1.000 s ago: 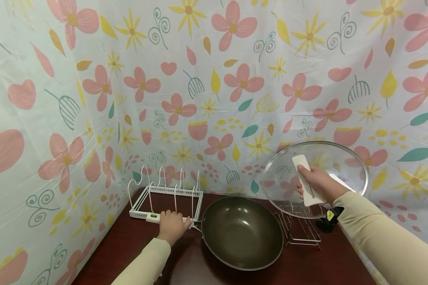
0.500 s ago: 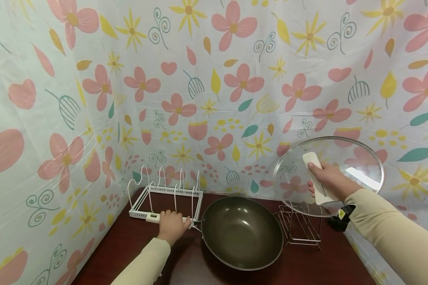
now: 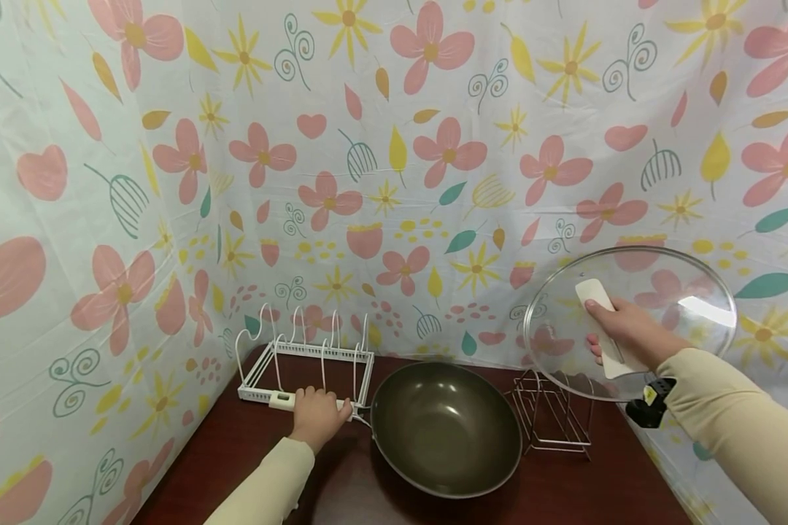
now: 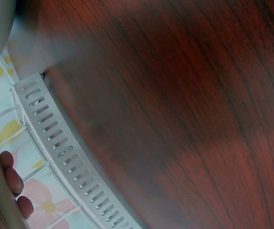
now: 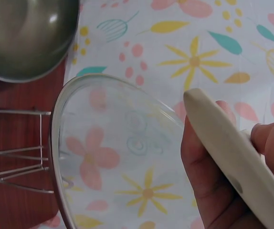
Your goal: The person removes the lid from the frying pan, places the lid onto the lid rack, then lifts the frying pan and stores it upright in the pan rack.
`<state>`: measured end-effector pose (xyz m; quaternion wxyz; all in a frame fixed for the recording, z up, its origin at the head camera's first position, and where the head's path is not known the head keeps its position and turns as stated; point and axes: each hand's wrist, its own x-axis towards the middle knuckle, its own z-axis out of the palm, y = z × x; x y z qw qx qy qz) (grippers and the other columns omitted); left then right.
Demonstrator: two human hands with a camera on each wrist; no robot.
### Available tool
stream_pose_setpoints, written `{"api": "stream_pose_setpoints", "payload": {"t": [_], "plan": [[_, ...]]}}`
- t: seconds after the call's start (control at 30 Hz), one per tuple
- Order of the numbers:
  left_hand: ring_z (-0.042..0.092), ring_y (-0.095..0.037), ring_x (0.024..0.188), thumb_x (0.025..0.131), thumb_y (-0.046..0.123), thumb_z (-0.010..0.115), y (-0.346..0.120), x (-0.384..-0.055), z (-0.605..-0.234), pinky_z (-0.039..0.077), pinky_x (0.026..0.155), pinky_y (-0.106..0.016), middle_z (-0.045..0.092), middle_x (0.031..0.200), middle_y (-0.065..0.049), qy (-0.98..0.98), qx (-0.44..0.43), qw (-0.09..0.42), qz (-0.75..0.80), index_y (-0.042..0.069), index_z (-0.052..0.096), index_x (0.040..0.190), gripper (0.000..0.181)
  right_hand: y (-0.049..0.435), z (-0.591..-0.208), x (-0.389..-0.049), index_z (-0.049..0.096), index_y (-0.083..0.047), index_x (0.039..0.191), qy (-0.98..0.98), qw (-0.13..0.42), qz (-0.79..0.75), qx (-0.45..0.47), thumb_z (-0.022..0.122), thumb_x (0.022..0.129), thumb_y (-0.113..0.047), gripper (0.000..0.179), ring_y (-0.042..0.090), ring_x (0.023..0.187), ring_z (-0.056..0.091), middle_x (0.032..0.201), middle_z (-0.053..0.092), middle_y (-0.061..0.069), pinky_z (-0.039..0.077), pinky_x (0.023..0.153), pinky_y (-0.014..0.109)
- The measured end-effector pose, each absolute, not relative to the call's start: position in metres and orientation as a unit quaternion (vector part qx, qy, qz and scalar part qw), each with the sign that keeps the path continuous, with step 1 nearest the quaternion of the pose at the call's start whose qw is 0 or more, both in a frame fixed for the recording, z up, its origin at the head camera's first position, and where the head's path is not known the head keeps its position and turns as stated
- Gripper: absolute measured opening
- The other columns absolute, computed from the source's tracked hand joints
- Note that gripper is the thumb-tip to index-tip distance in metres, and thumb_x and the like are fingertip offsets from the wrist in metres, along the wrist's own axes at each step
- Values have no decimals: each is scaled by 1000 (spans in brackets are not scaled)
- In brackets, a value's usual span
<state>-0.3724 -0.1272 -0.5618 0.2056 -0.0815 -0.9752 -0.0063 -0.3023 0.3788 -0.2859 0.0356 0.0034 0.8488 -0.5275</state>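
A dark wok (image 3: 446, 434) stands on the table with its cream handle (image 3: 281, 400) pointing left. My left hand (image 3: 318, 417) grips that handle close to the pan; in the left wrist view its fingertips (image 4: 14, 181) show curled under the handle. Off to the right, my right hand (image 3: 630, 332) holds a large clear glass lid (image 3: 689, 306) by its cream handle (image 3: 597, 299). The lid is raised and tilted, apart from the wok. Curled fingers wrap the lid's handle (image 5: 227, 148) in the right wrist view.
Behind the left hand stands a white rack (image 3: 256, 394) with upright wire dividers. A wire stand (image 3: 558, 443) sits right of the wok, its back partly seen through the lid. Floral curtain (image 3: 394, 182) hangs behind and left of the dark red table (image 3: 341, 488).
My right hand has carried the glass lid further right, away from the wok. The left hand, wok and both racks have kept their places.
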Motion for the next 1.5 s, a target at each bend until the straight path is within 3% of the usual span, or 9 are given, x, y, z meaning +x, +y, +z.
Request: {"api": "stream_pose_setpoints", "payload": {"t": [0.5,1.0,1.37,1.5], "plan": [[56,-28,76,97,54,50,-128,-375,-565,41,75,-46,63,72,-6,-977,-79,197,2,14,67,70,51,399,-290,-300,31,4,113,890,7,-455,21,34,109,-44,48,23,59,64,70,60,13,59,60,47],[56,-29,75,97,53,51,-129,-373,-565,42,74,-47,63,71,-6,-978,-76,194,3,14,67,68,51,409,-298,-300,30,4,112,912,-1,-410,35,32,109,-44,49,22,58,64,69,60,12,58,57,44],[55,-29,75,96,53,52,-127,-374,-565,42,74,-47,63,71,-6,-977,-77,196,-4,14,66,67,51,419,-308,-300,28,14,130,933,-4,-360,27,32,109,-45,63,25,63,67,77,63,16,58,58,45],[56,-29,76,96,53,52,-126,-374,-564,42,75,-47,63,72,-7,-978,-76,194,-5,13,67,68,51,420,-314,-300,29,16,129,930,-12,-366,27,32,109,-44,63,25,63,67,78,62,17,57,58,45]]}}
